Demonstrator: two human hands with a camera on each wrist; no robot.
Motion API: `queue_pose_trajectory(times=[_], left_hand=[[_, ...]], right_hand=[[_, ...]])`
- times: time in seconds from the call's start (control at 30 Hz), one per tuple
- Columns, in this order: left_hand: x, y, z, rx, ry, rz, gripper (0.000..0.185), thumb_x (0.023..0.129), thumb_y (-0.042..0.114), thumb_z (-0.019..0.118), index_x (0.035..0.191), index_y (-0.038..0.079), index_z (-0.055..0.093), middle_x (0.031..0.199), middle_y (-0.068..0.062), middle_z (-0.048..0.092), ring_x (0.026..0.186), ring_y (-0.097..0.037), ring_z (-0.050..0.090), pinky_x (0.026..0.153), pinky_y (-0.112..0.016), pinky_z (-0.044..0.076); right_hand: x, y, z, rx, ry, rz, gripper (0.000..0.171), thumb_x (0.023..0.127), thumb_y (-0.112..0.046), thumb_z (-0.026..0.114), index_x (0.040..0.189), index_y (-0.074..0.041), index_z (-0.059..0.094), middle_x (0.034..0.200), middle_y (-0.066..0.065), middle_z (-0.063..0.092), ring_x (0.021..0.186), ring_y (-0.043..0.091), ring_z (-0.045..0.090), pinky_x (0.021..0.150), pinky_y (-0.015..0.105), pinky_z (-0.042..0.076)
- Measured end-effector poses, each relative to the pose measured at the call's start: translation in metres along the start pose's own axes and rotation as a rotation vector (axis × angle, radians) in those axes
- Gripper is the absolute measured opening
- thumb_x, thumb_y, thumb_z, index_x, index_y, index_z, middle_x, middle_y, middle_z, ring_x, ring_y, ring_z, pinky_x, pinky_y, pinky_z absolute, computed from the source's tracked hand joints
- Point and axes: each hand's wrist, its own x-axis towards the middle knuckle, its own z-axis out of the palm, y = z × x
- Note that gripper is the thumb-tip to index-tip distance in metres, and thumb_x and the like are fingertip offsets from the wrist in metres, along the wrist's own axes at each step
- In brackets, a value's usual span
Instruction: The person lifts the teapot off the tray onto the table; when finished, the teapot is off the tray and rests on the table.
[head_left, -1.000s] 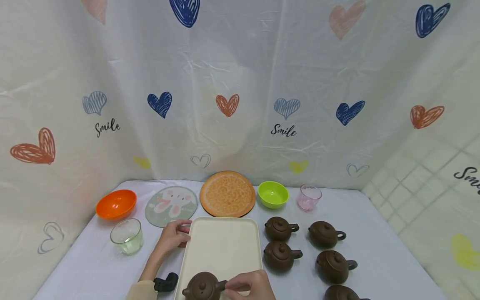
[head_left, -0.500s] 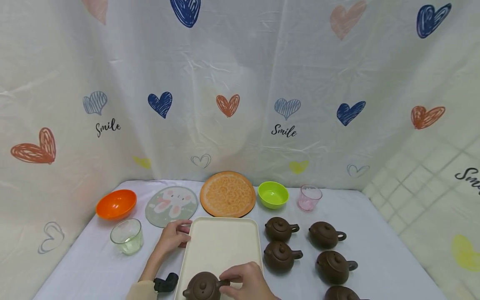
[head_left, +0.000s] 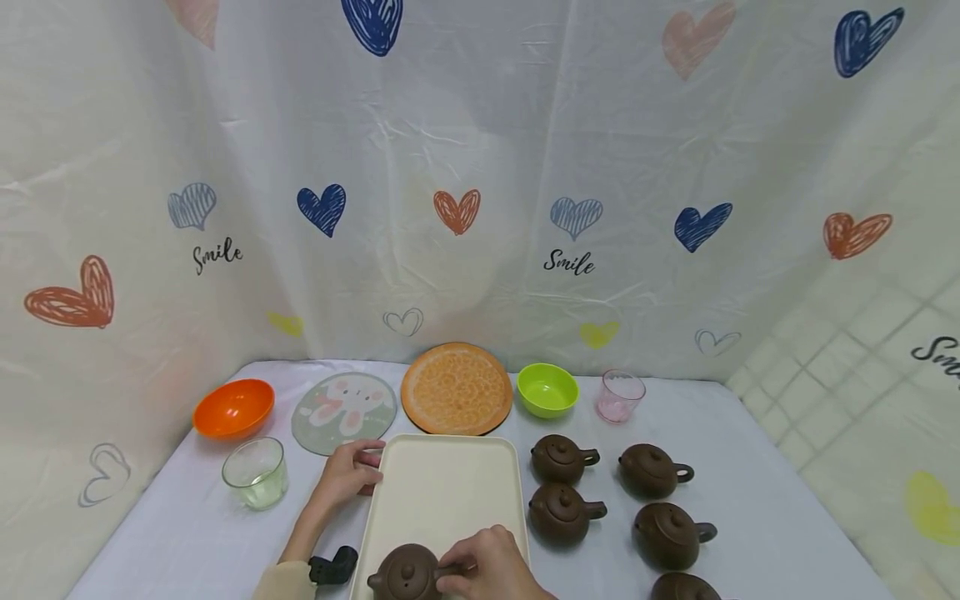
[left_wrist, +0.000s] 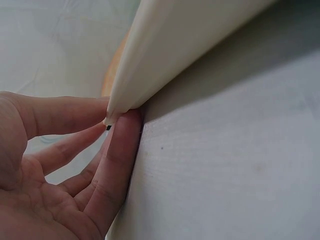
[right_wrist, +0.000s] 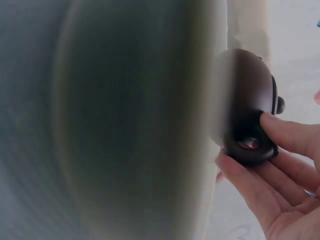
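A cream rectangular tray (head_left: 450,483) lies on the white cloth in front of me. My left hand (head_left: 348,475) pinches its left edge; in the left wrist view, thumb and fingers (left_wrist: 117,160) are on either side of the tray's rim (left_wrist: 122,80). On the near end of the tray stands a dark brown teapot (head_left: 406,577), cut off by the bottom of the head view. Its handle points right, and my right hand (head_left: 491,565) pinches it. The right wrist view shows the teapot's looped handle (right_wrist: 257,155) between thumb and fingers.
Several more brown teapots (head_left: 562,512) stand right of the tray. Behind are a green bowl (head_left: 547,392), a pink glass (head_left: 620,398), a round orange-brown mat (head_left: 456,387) and a grey rabbit mat (head_left: 341,417). An orange bowl (head_left: 234,410) and a clear glass (head_left: 257,479) stand left.
My right hand has shifted slightly up and left, its fingers reaching further over the teapot's handle. The teapot, tray and left hand look nearly unmoved.
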Motion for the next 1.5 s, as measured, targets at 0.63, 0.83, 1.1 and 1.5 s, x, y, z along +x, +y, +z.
queue_pose_trajectory(times=[0.63,0.83,1.1,1.5], left_hand=[[0.0,0.0,-0.001,0.002,0.003,-0.005,0.047,0.073,-0.007,0.065,0.119,-0.003,0.062,0.087,-0.012,0.061,0.066,-0.018,0.064,0.053,-0.033,0.058],[0.001,-0.001,-0.001,-0.008,0.014,0.0,0.048,0.071,-0.007,0.065,0.119,-0.003,0.063,0.085,-0.012,0.061,0.065,-0.018,0.064,0.053,-0.033,0.057],[0.001,-0.002,0.001,-0.038,-0.006,0.003,0.049,0.07,-0.01,0.064,0.119,-0.004,0.062,0.084,-0.012,0.061,0.064,-0.019,0.065,0.052,-0.034,0.057],[0.0,0.0,0.0,-0.048,-0.011,-0.007,0.049,0.071,-0.01,0.064,0.12,-0.003,0.062,0.086,-0.013,0.06,0.065,-0.019,0.064,0.053,-0.035,0.058]], right_hand=[[-0.006,0.004,-0.003,0.151,0.032,0.034,0.013,0.072,-0.004,0.079,0.084,-0.001,0.078,0.075,0.002,0.074,0.065,-0.002,0.065,0.058,0.016,0.054],[-0.012,0.006,-0.021,0.193,0.046,-0.061,0.015,0.075,-0.007,0.078,0.087,0.002,0.076,0.08,0.007,0.074,0.075,0.006,0.069,0.062,0.017,0.055],[-0.032,0.014,-0.049,0.191,0.056,-0.042,0.02,0.078,-0.013,0.077,0.09,0.003,0.076,0.085,0.007,0.074,0.078,0.006,0.069,0.064,0.02,0.056],[-0.066,0.039,-0.093,0.086,0.071,-0.137,0.022,0.081,-0.014,0.074,0.091,0.006,0.075,0.082,0.007,0.074,0.072,0.005,0.068,0.058,0.025,0.057]])
